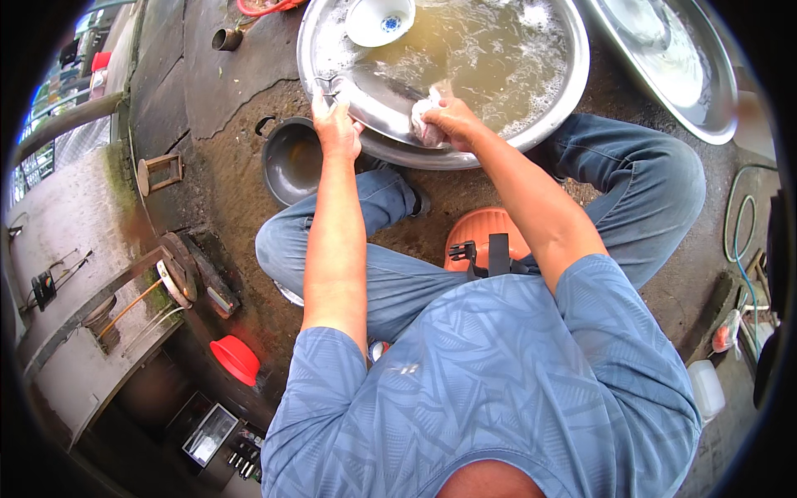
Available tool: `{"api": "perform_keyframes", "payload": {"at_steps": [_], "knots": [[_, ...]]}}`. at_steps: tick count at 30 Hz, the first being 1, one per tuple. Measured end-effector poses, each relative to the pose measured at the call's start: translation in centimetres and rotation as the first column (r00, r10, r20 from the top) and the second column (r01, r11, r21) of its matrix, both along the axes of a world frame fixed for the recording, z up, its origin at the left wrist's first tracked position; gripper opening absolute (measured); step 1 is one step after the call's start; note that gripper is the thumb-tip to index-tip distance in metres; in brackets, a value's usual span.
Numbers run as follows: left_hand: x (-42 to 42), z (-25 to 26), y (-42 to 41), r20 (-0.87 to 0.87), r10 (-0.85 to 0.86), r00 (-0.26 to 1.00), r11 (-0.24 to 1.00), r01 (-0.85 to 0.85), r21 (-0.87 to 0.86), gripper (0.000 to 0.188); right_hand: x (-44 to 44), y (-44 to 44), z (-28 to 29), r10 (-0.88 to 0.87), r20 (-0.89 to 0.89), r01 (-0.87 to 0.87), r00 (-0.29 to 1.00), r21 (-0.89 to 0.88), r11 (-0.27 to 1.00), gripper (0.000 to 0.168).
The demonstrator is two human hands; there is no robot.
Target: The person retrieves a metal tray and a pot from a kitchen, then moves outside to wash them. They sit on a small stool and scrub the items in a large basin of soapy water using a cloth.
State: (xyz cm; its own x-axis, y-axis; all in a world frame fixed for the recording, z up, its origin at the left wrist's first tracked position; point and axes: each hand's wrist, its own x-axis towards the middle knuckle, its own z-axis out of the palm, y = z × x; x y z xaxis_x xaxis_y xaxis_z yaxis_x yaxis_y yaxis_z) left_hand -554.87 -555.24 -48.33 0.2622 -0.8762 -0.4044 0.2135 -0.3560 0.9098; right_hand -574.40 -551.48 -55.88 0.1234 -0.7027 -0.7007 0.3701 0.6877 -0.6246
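A wide metal basin (576, 43) holds cloudy, sudsy water in front of me. My left hand (336, 127) grips a shiny metal vessel (377, 103), a pan or pot lid, at its rim beside a dark wire handle (329, 87). The vessel tilts over the near left side of the basin, partly in the water. Bunched in my right hand (457, 124) is a pale wet cloth (424, 112), pressed against the vessel's right end. Beyond the vessel, a white bowl (380, 22) with a blue motif sits in the suds at the back left.
A dark wok (292, 162) stands on the ground left of the basin. Another large metal basin (716, 106) lies at the far right. Between my legs is an orange plastic stool (476, 227). Further left are a red basin (235, 360) and a rusty can (226, 40).
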Motion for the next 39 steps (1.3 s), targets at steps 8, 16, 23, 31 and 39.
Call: {"api": "perform_keyframes", "payload": {"at_steps": [8,16,23,31,39], "knots": [[4.7,-4.4,-2.0,0.085,0.074,0.994,0.997,-0.077,0.033,0.027,2.8,1.2,-3.7,0.242,-0.719,-0.493,0.651,-0.158,0.856,0.039],[7.8,-4.4,-11.2,0.180,0.238,0.954,0.906,-0.285,0.313,0.018,1.3,2.1,-9.2,0.108,-0.642,-0.431,0.759,-0.371,0.823,0.037],[5.5,-4.7,-8.7,0.129,0.301,0.945,0.924,-0.323,0.206,0.006,2.6,1.1,-4.3,0.159,-0.446,-0.356,0.881,-0.404,0.842,0.028],[-0.2,0.6,-2.7,0.004,0.062,0.998,0.987,-0.061,-0.152,0.046,8.5,-7.1,2.1,-0.252,-0.501,-0.368,0.828,-0.824,0.431,0.028],[-0.9,1.9,-0.1,-0.122,0.028,0.992,0.996,-0.037,-0.078,0.056,5.3,-11.6,-8.0,0.169,-0.644,-0.495,0.746,-0.368,0.787,0.041]]}}
